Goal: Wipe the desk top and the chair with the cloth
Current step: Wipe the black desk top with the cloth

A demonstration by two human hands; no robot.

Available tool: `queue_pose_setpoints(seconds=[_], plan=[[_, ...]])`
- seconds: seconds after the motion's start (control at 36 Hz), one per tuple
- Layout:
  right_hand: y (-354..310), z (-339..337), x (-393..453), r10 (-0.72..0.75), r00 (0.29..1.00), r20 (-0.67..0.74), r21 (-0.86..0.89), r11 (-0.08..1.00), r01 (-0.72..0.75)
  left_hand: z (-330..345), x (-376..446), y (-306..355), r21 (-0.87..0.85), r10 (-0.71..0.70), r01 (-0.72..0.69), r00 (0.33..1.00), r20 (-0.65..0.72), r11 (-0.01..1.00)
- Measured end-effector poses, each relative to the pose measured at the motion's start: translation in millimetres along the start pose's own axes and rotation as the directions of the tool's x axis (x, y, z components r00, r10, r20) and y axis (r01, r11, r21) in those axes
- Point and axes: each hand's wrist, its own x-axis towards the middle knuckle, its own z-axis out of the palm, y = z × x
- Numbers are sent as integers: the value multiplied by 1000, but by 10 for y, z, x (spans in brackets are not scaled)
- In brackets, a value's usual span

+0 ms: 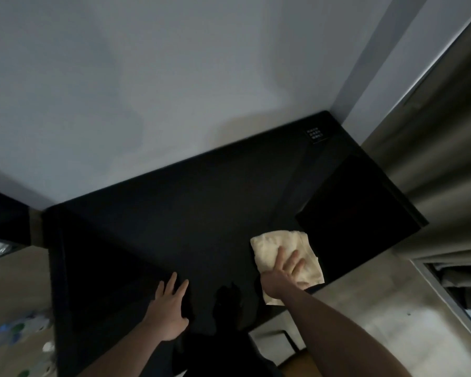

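Note:
The black desk top [174, 213] fills the middle of the view and runs into a corner of pale walls. A cream cloth [272, 243] lies flat near the desk's front right edge, one corner hanging over the edge. My right hand [286, 270] presses on the cloth with straight, spread fingers. My left hand [172, 311] rests flat on the desk top near its front edge, fingers straight, holding nothing. A dark chair [223, 346] shows dimly below the front edge, between my forearms.
A black flat slab [356, 219] lies on the desk's right part, just beyond the cloth. A small label [314, 135] sits at the back right corner. Grey curtains [446, 159] hang at the right. Pale floor [365, 308] lies below the desk edge.

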Motion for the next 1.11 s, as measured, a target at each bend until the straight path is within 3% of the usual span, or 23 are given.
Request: queue_pose_setpoints(seconds=[0.19,0.39,0.53,0.89,1.11], plan=[[120,32,-228,-8,1000,19,41,999,7,-66,17,249,6,48,-47,998,-39,999],[-8,-146,-31,89,994,64,146,985,-97,-240,66,572,11,109,-109,993,-51,994],[51,-409,156,106,992,73,222,968,-120,-394,212,856,11,62,-62,996,-56,998],[634,-1886,1139,96,995,-39,105,990,-92,-666,956,2397,-62,-26,23,999,-40,998],[985,-2865,1716,42,996,-78,-2,999,-42,-650,1267,3195,-243,-228,210,973,-46,947]])
